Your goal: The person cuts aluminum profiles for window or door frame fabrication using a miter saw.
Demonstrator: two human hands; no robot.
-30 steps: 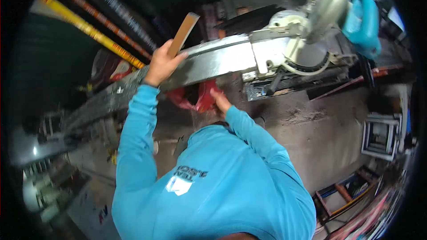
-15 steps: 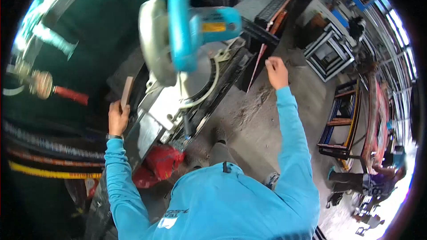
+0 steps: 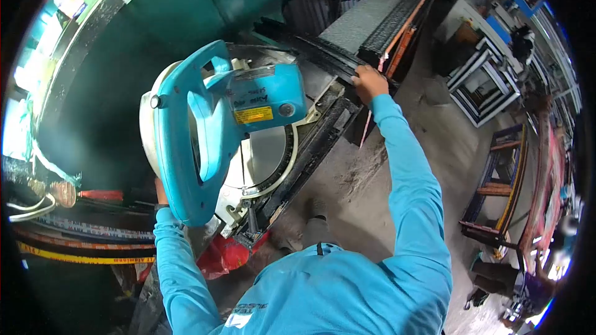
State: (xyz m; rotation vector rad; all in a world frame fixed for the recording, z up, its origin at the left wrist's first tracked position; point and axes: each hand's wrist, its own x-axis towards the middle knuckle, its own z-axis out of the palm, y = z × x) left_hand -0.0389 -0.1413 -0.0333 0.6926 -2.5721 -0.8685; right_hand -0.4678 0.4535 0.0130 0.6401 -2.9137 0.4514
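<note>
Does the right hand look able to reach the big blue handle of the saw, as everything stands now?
Probably yes. The right hand is at the dark strips, and the motor housing sits between it and the saw handle, but nothing covers the handle from above, so passing over looks free.

Saw handle (image 3: 180,142) teal, label (image 3: 253,115) yellow, bag (image 3: 225,257) red

Red bag (image 3: 225,255) below the miter saw (image 3: 217,124), frames (image 3: 484,84) to the saw's right.
</note>
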